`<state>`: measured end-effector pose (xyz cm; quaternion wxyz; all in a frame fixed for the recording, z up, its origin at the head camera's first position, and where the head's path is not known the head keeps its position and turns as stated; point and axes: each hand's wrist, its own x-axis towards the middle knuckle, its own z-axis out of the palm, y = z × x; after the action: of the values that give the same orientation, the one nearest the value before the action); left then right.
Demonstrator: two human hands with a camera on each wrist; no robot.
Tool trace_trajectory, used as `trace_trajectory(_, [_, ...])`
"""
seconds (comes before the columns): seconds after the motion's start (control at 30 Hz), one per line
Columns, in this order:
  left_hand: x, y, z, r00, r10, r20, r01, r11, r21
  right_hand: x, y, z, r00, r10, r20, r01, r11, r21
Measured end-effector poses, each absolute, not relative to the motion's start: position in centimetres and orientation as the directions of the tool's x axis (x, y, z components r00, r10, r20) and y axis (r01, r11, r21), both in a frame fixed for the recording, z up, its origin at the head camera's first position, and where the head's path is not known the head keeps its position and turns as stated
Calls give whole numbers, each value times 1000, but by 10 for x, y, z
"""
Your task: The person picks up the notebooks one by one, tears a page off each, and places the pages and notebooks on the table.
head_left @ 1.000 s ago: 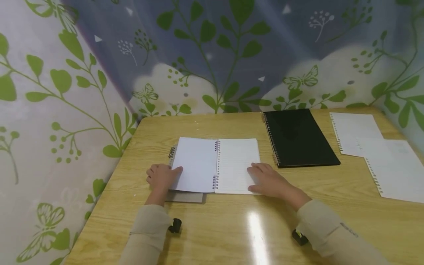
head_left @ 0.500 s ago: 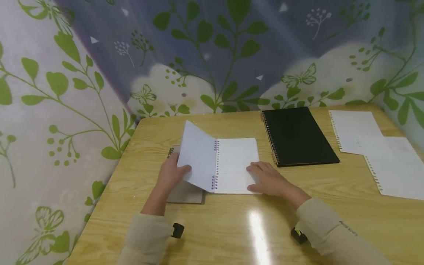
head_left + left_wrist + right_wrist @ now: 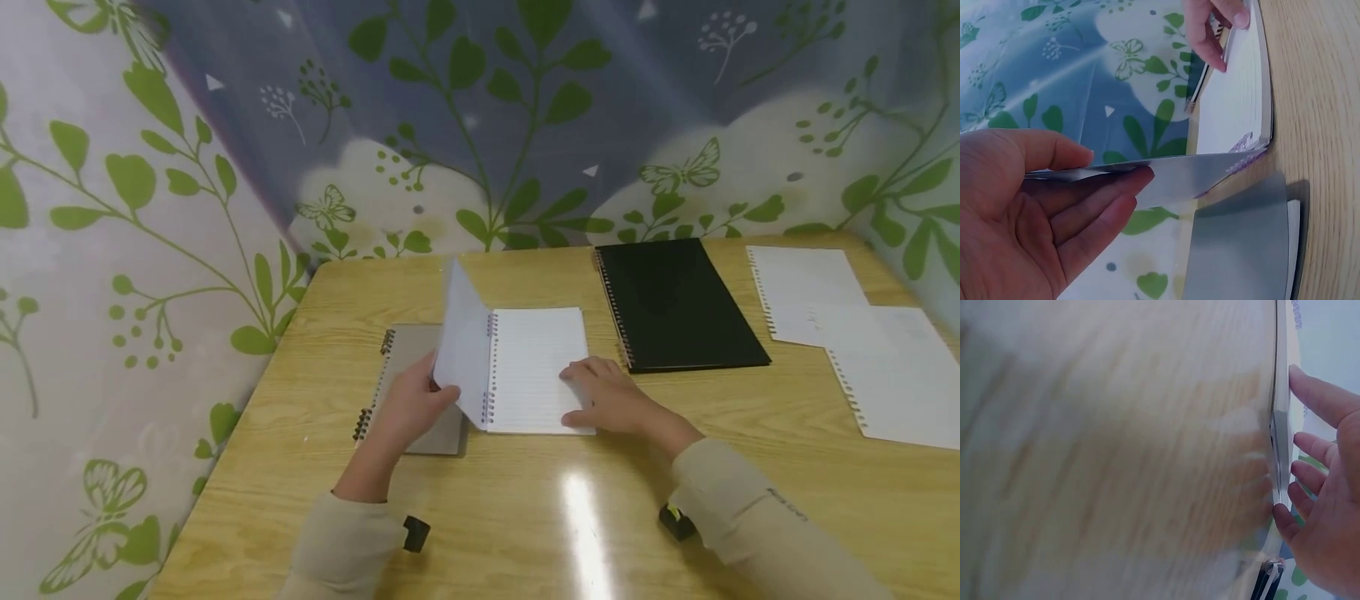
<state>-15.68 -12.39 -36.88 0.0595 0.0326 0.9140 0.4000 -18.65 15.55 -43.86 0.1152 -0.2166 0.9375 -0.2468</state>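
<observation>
A ring-bound notebook point(image 3: 534, 367) lies spread on the table, its lined right-hand page facing up. My left hand point(image 3: 411, 404) pinches the raised left cover point(image 3: 463, 354) between thumb and fingers; in the left wrist view the cover point(image 3: 1175, 169) stands nearly edge-on between thumb and fingers of the hand point(image 3: 1054, 206). My right hand point(image 3: 611, 396) rests on the right edge of the lined page with fingers spread; in the right wrist view the fingertips of the hand point(image 3: 1329, 481) touch the page edge. Under the left hand lies a closed grey ring-bound notebook point(image 3: 442, 437), partly covered.
A large black ring-bound notebook point(image 3: 682, 308) lies to the right of the lined pages. Two loose white sheets with punched edges, a far sheet point(image 3: 802, 287) and a nearer sheet point(image 3: 900, 375), overlap at the table's right. A patterned wall point(image 3: 525, 125) borders the table point(image 3: 510, 517).
My left hand has lifted the left cover off the grey notebook and swung it up and rightward toward the rings. The right hand has stayed on the page.
</observation>
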Motion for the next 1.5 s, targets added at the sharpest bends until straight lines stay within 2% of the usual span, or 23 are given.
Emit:
trace_trajectory(0.27, [-155,-117,-370,-989,147,-4,101,700,707,-199,152,-422,-860,-485,-157,-330,765,-553])
trace_trajectory(0.4, [-153,-110,-375,-979,200,41,170,686,708,-217,149,-396,-844,-488,-224,-246,722,-647])
trace_trajectory(0.57, [-152,-99,-378,-966,253,46,211,676,706,-233,133,-360,-856,-431,-285,-68,640,-765])
trace_trajectory(0.73, [-153,-87,-379,-951,303,58,263,696,668,-242,116,-342,-899,-340,-277,8,619,-785])
trace_trajectory(1.07, [-153,-68,-384,-918,363,158,394,798,456,-245,115,-346,-977,-140,-159,-4,761,-648])
trace_trajectory(1.27, [-152,-57,-392,-907,406,107,414,824,386,-241,126,-357,-983,-92,-159,30,773,-634])
trace_trajectory(1.4, [-152,-49,-402,-885,464,45,452,829,330,-240,135,-374,-978,-59,-200,87,758,-647])
trace_trajectory(1.5, [-152,-46,-410,-882,471,-2,449,842,299,-238,140,-389,-977,-65,-201,81,763,-641])
